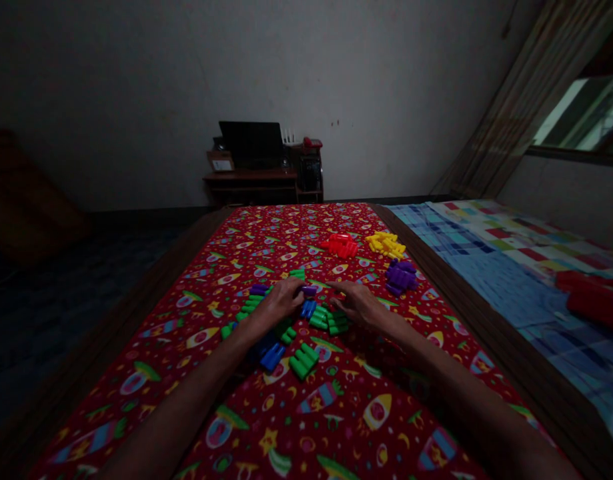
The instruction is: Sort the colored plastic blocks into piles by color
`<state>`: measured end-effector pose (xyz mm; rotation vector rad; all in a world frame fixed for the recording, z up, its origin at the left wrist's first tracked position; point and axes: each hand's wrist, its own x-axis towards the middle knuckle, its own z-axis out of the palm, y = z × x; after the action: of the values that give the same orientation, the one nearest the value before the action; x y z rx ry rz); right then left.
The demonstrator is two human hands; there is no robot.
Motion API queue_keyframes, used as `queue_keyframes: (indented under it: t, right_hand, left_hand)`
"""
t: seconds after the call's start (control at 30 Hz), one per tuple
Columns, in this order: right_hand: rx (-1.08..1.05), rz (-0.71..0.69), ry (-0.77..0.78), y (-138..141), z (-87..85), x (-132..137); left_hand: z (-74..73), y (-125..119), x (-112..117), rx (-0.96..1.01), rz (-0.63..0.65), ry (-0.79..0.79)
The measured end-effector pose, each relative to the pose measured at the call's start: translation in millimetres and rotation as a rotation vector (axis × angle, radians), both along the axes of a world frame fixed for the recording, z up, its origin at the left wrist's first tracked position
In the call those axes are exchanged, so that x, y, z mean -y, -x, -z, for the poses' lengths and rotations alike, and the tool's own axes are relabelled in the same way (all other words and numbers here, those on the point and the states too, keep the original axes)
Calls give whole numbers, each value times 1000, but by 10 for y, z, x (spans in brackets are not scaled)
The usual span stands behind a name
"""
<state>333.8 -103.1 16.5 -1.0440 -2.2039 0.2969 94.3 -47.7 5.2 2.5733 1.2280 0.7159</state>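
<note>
Plastic toy building blocks, shaped like joined tubes, lie in a mixed heap on a red patterned cloth (316,400). My left hand (281,300) is over the heap with curled fingers, and a purple block (309,291) sticks out at its fingertips. Green blocks (251,305) and blue blocks (272,357) lie under and around that hand, partly hidden by it. To the right, my right hand (357,301) has thumb and fingers apart and holds nothing. Just beside it are green blocks (337,323) and a small blue block (308,309). One green block (304,361) lies nearer me.
Sorted piles of red blocks (341,245), yellow blocks (386,245) and purple blocks (401,277) sit at the right side of the cloth. A desk (251,177) with a monitor (252,143) stands against the wall. Right of the cloth is blue checked bedding (491,287).
</note>
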Motion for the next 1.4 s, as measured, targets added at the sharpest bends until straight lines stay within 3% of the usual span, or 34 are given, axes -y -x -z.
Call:
queue_keyframes:
  t: [0.13,0.27,0.33,0.43,0.53,0.63,0.8,0.97,1.1,1.2,1.27,1.4]
  right_hand:
    - [-4,-45,-8,74,52,25]
    - [69,55,30,17,-55,-43]
    - [94,175,22,-166,-195,-128]
    - [90,439,12,-639,-445,-254]
    - [52,737,86,-1208,-589,-294]
    - [26,829,242,-1662,-538,-268]
    - [-61,659,503,-1929,-249,-320]
    - [13,711,437,-1901,-211,-370]
    - [200,793,239,-1765,-419,-291]
    - [184,781,119,-1409,-573,-253]
    - [59,610,107,-1022,-601,-220]
    - [-172,67,217,-194,-478,-61]
  left_hand:
    - [-175,-153,105,73,17,98]
    - [-360,-118,126,54,65,176]
    - [-390,69,22,-1,2,152]
    - [-354,458,-216,-94,-192,89]
    - [-296,736,-399,-187,-269,232]
    - [-270,793,-469,-196,-224,371]
    - [-258,724,-489,-109,-278,425]
    - [-381,693,-425,152,-310,428]
    - [-572,522,-283,383,-252,398]
    - [-633,307,-152,476,-177,413]
    - [-625,150,-55,515,-121,443]
    - [-574,-134,172,518,-7,408]
